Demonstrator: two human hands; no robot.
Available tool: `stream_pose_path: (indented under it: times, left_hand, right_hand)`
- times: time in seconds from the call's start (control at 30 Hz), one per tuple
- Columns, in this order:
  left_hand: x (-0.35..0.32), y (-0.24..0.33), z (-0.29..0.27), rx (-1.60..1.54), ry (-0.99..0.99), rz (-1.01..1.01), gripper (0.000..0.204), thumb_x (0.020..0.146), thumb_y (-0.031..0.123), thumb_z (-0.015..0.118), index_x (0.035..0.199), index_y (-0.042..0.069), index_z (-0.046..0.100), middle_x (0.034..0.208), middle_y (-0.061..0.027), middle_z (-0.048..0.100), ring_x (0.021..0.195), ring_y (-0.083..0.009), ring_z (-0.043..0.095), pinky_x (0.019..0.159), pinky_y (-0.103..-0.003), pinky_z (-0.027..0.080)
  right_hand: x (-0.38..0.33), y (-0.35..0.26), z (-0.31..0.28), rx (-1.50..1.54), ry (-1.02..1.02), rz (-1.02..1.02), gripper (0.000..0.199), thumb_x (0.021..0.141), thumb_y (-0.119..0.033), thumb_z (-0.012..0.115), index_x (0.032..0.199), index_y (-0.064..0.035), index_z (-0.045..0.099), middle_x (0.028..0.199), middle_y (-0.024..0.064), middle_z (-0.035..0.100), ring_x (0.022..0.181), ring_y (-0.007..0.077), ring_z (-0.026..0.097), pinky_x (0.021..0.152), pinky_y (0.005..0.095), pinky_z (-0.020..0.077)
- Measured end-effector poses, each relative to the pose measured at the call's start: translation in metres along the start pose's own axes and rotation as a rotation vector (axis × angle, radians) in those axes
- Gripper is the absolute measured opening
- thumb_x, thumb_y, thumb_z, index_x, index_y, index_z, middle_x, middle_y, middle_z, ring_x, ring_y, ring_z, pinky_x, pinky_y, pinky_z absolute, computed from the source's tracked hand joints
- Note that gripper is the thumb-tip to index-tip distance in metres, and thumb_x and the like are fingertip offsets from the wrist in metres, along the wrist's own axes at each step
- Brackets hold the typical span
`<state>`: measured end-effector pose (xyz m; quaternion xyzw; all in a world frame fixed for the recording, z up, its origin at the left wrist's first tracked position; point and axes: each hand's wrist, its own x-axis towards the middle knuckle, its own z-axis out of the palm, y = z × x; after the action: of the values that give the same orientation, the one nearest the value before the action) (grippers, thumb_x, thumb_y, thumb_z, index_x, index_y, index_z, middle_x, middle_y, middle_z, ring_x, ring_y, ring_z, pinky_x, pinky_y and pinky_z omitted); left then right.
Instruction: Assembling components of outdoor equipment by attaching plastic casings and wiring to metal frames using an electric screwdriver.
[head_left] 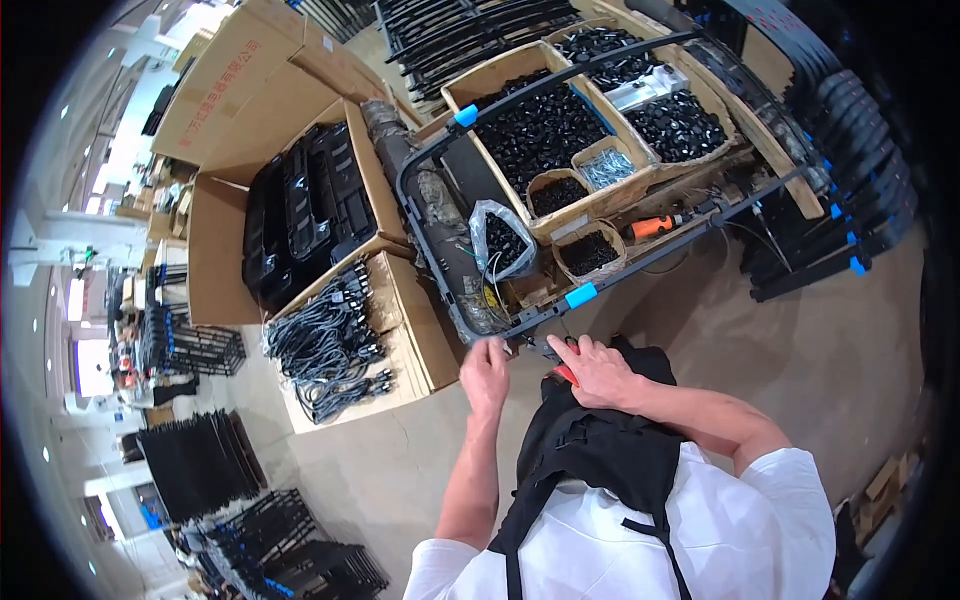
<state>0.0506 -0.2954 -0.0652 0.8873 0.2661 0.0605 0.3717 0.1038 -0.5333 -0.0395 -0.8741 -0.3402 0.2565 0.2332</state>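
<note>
A dark tubular frame (540, 318) with bright blue tape pieces lies across the workbench in front of me. By its near left corner, my left hand (485, 376) is closed with the fingers pressed together. Whatever those fingers pinch is too small to make out. Just to the right, my right hand (602, 374) is wrapped round a red-handled hand tool (566, 375), its palm hiding most of it. The tool's dark head points toward the frame's near bar, but its exact kind does not show. A black apron (610, 450) hangs below my hands.
Wooden bins of black plastic parts (540, 125) and a small box of silver screws (606, 168) fill the bench. An orange power tool (655, 226) lies near the bench edge. Left are a carton of black panels (315, 210) and bundled grey cables (335, 340). Black frames (850, 150) hang right.
</note>
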Motion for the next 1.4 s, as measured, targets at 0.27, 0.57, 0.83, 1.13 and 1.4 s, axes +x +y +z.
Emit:
stream_pose_path:
  times: [0.27,0.57,0.83,1.13,1.4]
  left_hand:
    - [0.09,0.014,-0.013,0.787,-0.098,0.57,0.035,0.093,0.04,0.071,0.083,0.007,0.079,0.094,-0.0145,0.076,0.103,-0.0332,0.066,0.095,-0.049,0.043]
    - [0.099,-0.008,-0.001,0.176,-0.306,0.472,0.035,0.102,0.035,0.06,0.094,0.002,0.068,0.094,-0.0286,0.073,0.094,-0.0495,0.069,0.085,-0.057,0.054]
    - [0.092,-0.003,0.003,0.391,-0.278,0.525,0.049,0.112,0.042,0.044,0.087,0.004,0.065,0.082,-0.0278,0.073,0.08,-0.0481,0.073,0.076,-0.059,0.056]
    - [0.099,-0.005,0.015,0.395,-0.241,0.438,0.049,0.111,0.041,0.046,0.09,0.003,0.068,0.084,-0.028,0.074,0.079,-0.0486,0.073,0.075,-0.058,0.057]
    - [0.102,-0.006,0.016,0.374,-0.23,0.412,0.048,0.111,0.04,0.048,0.088,0.003,0.069,0.083,-0.0274,0.074,0.078,-0.0482,0.073,0.073,-0.058,0.058]
  right_hand:
    - [-0.006,-0.069,0.032,-0.05,0.19,0.207,0.091,0.082,-0.014,0.075,0.165,-0.0229,0.037,0.111,0.0237,0.053,0.096,0.0448,0.066,0.081,0.0541,0.0585]
    - [-0.004,-0.098,0.072,-0.115,0.407,0.321,0.088,0.083,-0.012,0.076,0.163,-0.0237,0.042,0.108,0.0207,0.054,0.093,0.0398,0.066,0.075,0.0481,0.0595]
    - [0.002,-0.105,0.075,-0.08,0.436,0.36,0.085,0.084,-0.011,0.074,0.162,-0.0248,0.043,0.109,0.0215,0.054,0.095,0.041,0.065,0.076,0.0499,0.0591]
    - [0.024,-0.127,0.081,-0.128,0.376,0.471,0.085,0.085,-0.012,0.072,0.163,-0.0227,0.042,0.11,0.022,0.054,0.095,0.0412,0.064,0.078,0.0499,0.0589]
    - [0.018,-0.1,0.079,0.004,0.378,0.435,0.09,0.082,-0.012,0.072,0.165,-0.0185,0.039,0.109,0.0189,0.058,0.096,0.0366,0.065,0.076,0.0437,0.059]
